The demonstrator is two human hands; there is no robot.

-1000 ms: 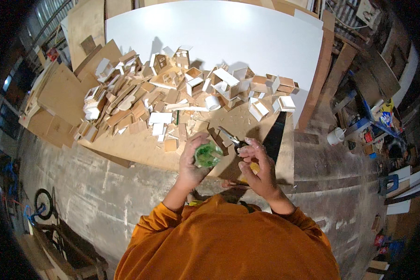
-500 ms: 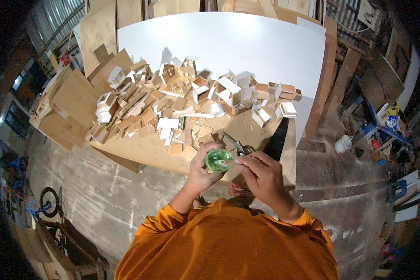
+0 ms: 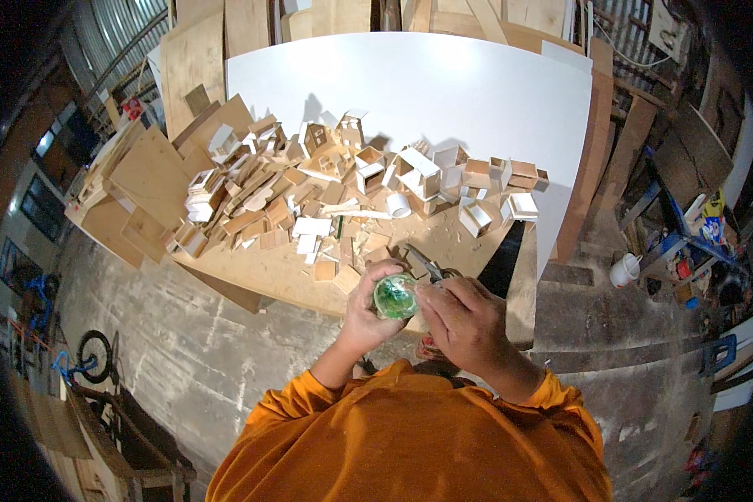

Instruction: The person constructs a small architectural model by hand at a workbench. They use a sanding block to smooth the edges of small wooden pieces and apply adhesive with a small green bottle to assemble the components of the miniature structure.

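Note:
My left hand (image 3: 370, 311) is wrapped round a small see-through cup (image 3: 395, 298) with a green inside, held above the near edge of the worktable. Close against the cup's right side, the fingers of my right hand (image 3: 467, 320) are pinched together at its rim. They hold a thin pale stick whose end reaches toward the cup; most of it is hidden by the fingers. Just beyond my right hand lies a pair of dark-handled scissors (image 3: 429, 266) on the table, partly covered by the fingers.
Small wooden house models (image 3: 316, 140), open boxes (image 3: 477, 216) and offcuts crowd the worktable (image 3: 301, 283). A white roll (image 3: 398, 206) lies among them. Behind stands a large white board (image 3: 443, 92). A white bucket (image 3: 624, 270) is on the floor at right, a small bicycle (image 3: 92, 356) at left.
My right hand has closed in over the cup's right rim, hiding more of the stick that showed inside it. The whole view has shifted slightly, with the table lower and further right.

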